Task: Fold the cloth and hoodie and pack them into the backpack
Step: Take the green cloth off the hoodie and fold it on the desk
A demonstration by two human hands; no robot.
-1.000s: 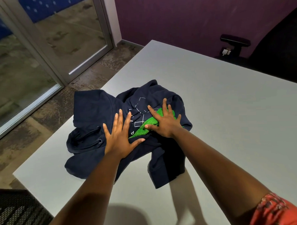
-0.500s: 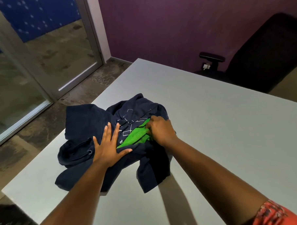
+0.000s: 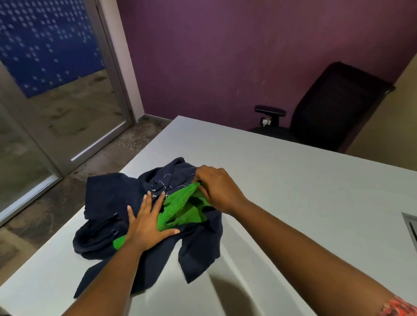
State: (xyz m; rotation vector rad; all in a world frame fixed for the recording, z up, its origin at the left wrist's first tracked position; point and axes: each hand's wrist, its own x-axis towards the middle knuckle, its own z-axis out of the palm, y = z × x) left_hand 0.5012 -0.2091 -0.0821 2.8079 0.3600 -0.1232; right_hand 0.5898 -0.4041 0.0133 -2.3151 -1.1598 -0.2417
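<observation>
Fingers (image 3: 200,176) pinch cloth (image 3: 181,206) — hoodie (image 3: 109,198) beneath, chair (image 3: 332,109) beyond.

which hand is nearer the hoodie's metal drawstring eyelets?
Left. The left hand lies flat on the hoodie right beside the eyelets; the right hand pinches the green cloth on the far side.

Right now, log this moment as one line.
left hand: flat on hoodie | right hand: pinching green cloth | table | backpack: unseen
</observation>
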